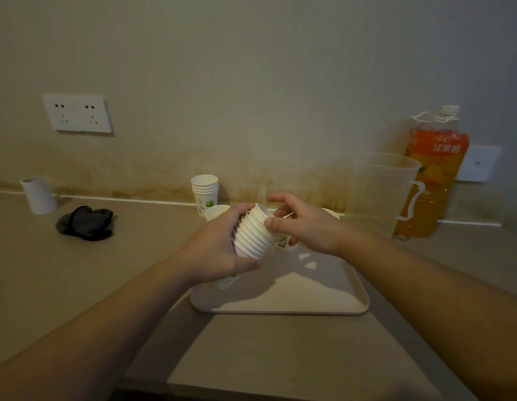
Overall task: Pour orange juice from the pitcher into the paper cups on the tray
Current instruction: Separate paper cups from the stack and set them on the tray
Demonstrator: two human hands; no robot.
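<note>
My left hand (219, 244) grips a tilted stack of white paper cups (251, 235) above the far left part of the beige tray (324, 305). My right hand (303, 224) pinches the rim of the stack's top cup with thumb and fingers. Paper cups stand on the tray behind and under my hands: one (215, 212) at the far left, another (284, 244) under my right hand, a third (228, 280) below my left hand. The clear plastic pitcher (379, 192) stands right of the tray and looks empty. An orange juice bottle (434, 172) stands behind it.
A second stack of paper cups (204, 192) stands by the wall behind the tray. A dark crumpled cloth (86, 224) and a white roll (38, 195) lie on the counter at the left. A wall socket (78, 112) is mounted above them.
</note>
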